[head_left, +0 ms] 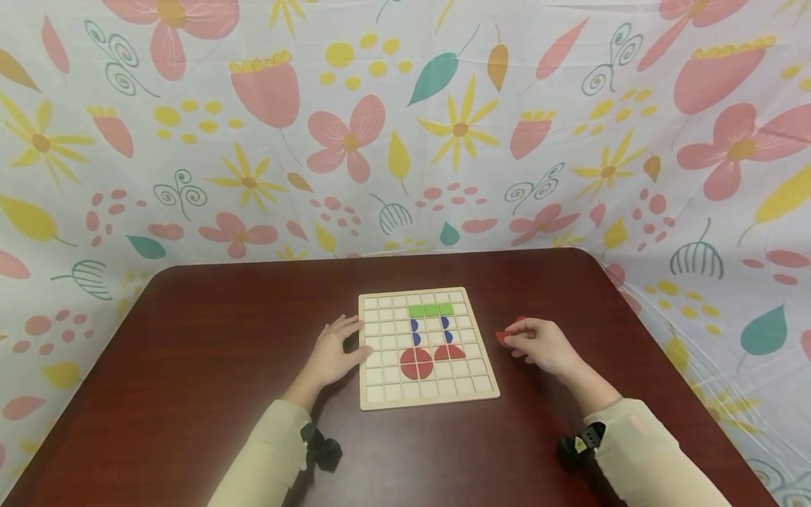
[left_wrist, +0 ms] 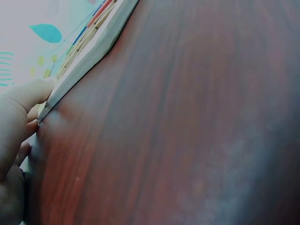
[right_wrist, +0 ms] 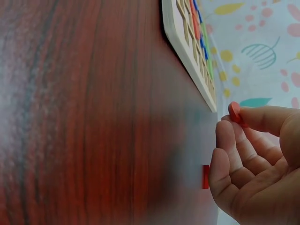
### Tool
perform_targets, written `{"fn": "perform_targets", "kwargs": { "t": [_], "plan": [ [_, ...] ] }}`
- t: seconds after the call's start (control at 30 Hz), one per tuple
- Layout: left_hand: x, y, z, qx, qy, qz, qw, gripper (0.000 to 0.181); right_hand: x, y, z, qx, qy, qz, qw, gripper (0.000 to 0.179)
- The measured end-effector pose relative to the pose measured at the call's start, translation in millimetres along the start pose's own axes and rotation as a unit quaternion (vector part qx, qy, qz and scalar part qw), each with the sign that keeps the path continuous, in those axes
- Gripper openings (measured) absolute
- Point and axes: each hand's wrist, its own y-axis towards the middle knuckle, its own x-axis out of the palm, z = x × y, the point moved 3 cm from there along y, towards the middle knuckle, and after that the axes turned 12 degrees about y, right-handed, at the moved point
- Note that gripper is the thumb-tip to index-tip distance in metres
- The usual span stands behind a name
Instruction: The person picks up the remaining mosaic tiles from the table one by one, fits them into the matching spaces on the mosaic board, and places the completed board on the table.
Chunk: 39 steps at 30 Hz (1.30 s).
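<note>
The wooden grid board [head_left: 380, 394] lies flat on the table, its cells holding green squares [head_left: 431, 310], small blue half-circles [head_left: 415, 332], and red quarter-circle pieces [head_left: 416, 364] that form a full circle and a half-circle. At the board's left edge, my left hand [head_left: 332, 354] rests with its thumb on the rim and its fingers loosely extended. To the right of the board, my right hand [head_left: 541, 345] pinches a red quarter-circle piece [right_wrist: 234, 111] between thumb and fingertips. Another red piece [right_wrist: 206, 176] lies on the table by that hand's lower fingers.
The dark reddish-brown table [head_left: 222, 338] has rounded far corners. A floral-patterned cloth [head_left: 355, 211] hangs behind it and along the right side. Black devices [head_left: 323, 449] are strapped at both wrists.
</note>
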Motion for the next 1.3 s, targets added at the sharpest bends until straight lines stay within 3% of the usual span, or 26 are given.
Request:
{"fn": "perform_targets", "kwargs": {
  "t": [0.67,1.0,1.3],
  "plan": [
    [-0.6,-1.8,3.5,0.008,-0.009,0.003,0.9999,0.056,19,-1.9,-6,0.009,0.002,-0.029,0.9995,0.031],
    [-2.5,-0.5,2.4,-0.001,-0.004,-0.005,1.0,0.059,32,0.3,-12,-0.01,0.005,-0.045,0.9989,0.027],
    [-1.9,-1.0,1.4,0.005,-0.006,0.008,0.9999,0.057,45,2.1,-15,-0.014,0.01,-0.053,0.9984,0.025]
  ]
}}
